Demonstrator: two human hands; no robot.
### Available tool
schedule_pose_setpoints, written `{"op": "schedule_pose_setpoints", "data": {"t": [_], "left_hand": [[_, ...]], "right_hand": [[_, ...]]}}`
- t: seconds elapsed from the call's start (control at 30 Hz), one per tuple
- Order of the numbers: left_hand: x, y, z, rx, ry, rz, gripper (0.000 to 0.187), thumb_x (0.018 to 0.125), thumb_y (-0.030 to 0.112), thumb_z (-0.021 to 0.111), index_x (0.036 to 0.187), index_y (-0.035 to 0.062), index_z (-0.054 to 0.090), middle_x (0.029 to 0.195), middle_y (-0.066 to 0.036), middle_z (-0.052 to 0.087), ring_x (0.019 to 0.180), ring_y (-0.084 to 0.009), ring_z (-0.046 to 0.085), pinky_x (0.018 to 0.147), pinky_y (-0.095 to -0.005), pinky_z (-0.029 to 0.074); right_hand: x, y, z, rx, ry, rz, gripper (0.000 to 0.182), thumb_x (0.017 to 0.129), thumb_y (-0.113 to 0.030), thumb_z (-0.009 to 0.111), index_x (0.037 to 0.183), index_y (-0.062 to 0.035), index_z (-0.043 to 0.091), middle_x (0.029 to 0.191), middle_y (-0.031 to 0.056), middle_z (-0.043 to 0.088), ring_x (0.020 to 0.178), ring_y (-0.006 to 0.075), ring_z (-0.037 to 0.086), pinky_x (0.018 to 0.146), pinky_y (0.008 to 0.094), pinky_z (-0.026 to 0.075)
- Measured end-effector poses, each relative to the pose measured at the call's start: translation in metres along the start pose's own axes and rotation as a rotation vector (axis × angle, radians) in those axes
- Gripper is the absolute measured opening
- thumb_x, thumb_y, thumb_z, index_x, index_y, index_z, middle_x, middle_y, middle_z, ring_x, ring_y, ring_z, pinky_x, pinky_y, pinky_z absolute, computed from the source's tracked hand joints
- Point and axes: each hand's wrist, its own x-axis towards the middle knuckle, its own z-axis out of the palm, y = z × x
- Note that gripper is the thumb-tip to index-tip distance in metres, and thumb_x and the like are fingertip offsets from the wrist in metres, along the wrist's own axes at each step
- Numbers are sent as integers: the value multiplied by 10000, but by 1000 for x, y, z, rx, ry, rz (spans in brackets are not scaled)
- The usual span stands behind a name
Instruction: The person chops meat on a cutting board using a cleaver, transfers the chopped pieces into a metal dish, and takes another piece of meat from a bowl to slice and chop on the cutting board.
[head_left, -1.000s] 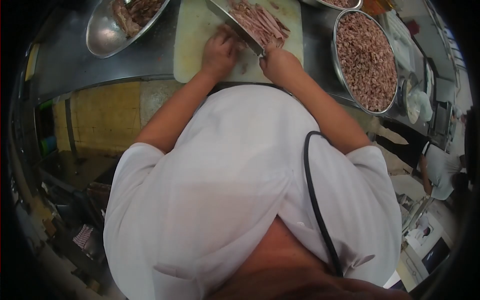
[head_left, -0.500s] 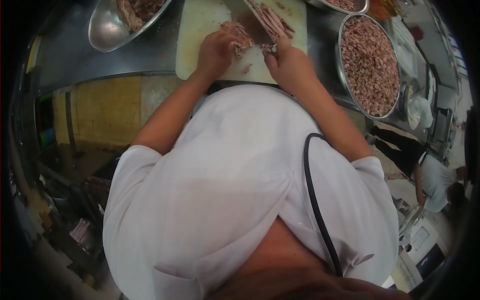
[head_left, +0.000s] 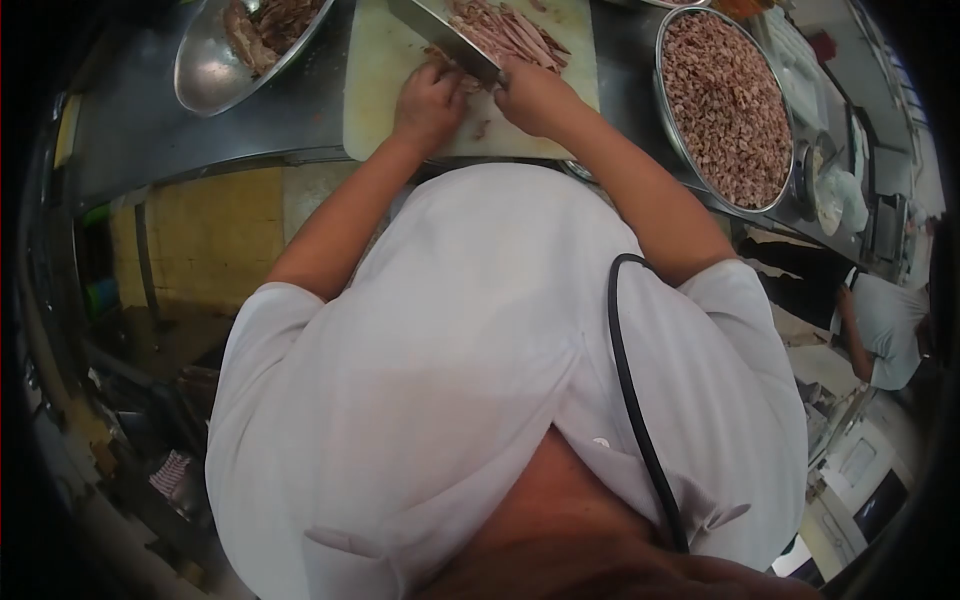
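Observation:
My right hand (head_left: 535, 98) is closed round the handle of a cleaver (head_left: 445, 40), its broad blade slanting up to the left across the white cutting board (head_left: 375, 110). My left hand (head_left: 430, 108) rests on the board with fingers curled over a piece of meat (head_left: 468, 82), close beside the blade's near face; most of that piece is hidden by the fingers. Beyond the blade lies a heap of sliced meat strips (head_left: 510, 38). Small meat scraps (head_left: 482, 130) lie between my hands and the board's near edge.
A metal bowl (head_left: 200, 75) with large meat pieces (head_left: 265, 40) stands at the left. On the right is a big metal bowl (head_left: 668, 120) full of chopped meat (head_left: 728, 110). A person (head_left: 870, 325) stands farther right. The steel counter (head_left: 130, 130) runs underneath.
The cleaver has swung from beside the strips to the near left, toward my left hand. My right hand has moved left with it; the strips now lie beyond the blade.

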Motion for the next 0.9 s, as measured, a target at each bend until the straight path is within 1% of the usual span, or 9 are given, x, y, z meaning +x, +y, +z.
{"op": "schedule_pose_setpoints", "data": {"t": [0.1, 0.17, 0.23, 0.33, 0.43, 0.5, 0.57, 0.8, 0.9], "left_hand": [[1, -5, -1, -36, -13, -1, 276, 862, 176, 697, 1116, 71, 729, 1146, -137, 666, 1084, -345, 636, 927, -428, 535], [-1, 1, -7, -51, -19, 12, 295, 868, 180, 696, 1141, 72, 721, 1142, -140, 666, 1085, -347, 636, 924, -427, 537], [-2, 7, -12, -151, 96, -72, 312, 880, 175, 687, 1173, 68, 693, 1121, -149, 667, 1052, -357, 640, 910, -442, 534], [-9, -12, -9, -37, 140, -73, 330, 877, 160, 695, 1192, 66, 667, 1109, -152, 666, 1020, -371, 638, 897, -460, 524], [-7, -16, -14, -33, 14, -58, 281, 863, 150, 715, 1128, 62, 688, 1103, -155, 663, 1002, -373, 637, 891, -468, 514], [-6, -13, -8, -65, 23, -31, 262, 855, 150, 724, 1104, 69, 701, 1104, -150, 664, 1001, -372, 638, 893, -468, 512], [-8, -7, -3, -100, 28, -4, 244, 848, 150, 734, 1079, 76, 713, 1105, -145, 666, 1001, -370, 640, 894, -469, 510], [-9, -3, -2, -8, 75, 23, 228, 851, 163, 735, 1069, 96, 736, 1117, -136, 675, 1006, -352, 650, 893, -460, 519], [-10, -3, -4, -122, 101, 9, 218, 849, 175, 709, 1047, 84, 713, 1099, -145, 668, 997, -370, 631, 893, -468, 504]], "right_hand": [[-26, 4, -17, 3, -114, 89, 347, 933, -252, 607, 1111, 45, 625, 1056, 262, 713, 1024, 428, 685, 904, 509, 528], [-38, 6, -21, 35, -100, 97, 352, 945, -276, 615, 1093, 43, 603, 998, 264, 712, 969, 441, 688, 876, 524, 529], [-44, -2, -26, 38, -49, 104, 342, 944, -275, 618, 1081, 37, 593, 968, 270, 710, 936, 449, 688, 855, 530, 531], [-54, -22, -46, 70, 43, 91, 326, 942, -276, 621, 1061, 24, 579, 919, 281, 704, 888, 462, 689, 823, 541, 535], [-58, -40, -55, 118, 102, 59, 314, 937, -271, 617, 1054, 19, 580, 901, 284, 703, 878, 464, 692, 811, 541, 541], [-48, -35, -41, 142, 109, 45, 310, 933, -263, 614, 1054, 21, 586, 902, 282, 705, 882, 461, 695, 811, 537, 544], [-27, -9, -2, -102, -66, 44, 291, 918, -239, 615, 1056, 16, 604, 926, 262, 717, 907, 444, 703, 818, 524, 552], [7, -7, 11, -74, 21, -38, 319, 927, -262, 626, 1074, 19, 597, 927, 271, 707, 908, 450, 686, 811, 537, 541], [7, -1, 6, -47, 65, -71, 332, 930, -272, 638, 1086, 18, 594, 918, 263, 707, 898, 440, 687, 801, 530, 538]]}}
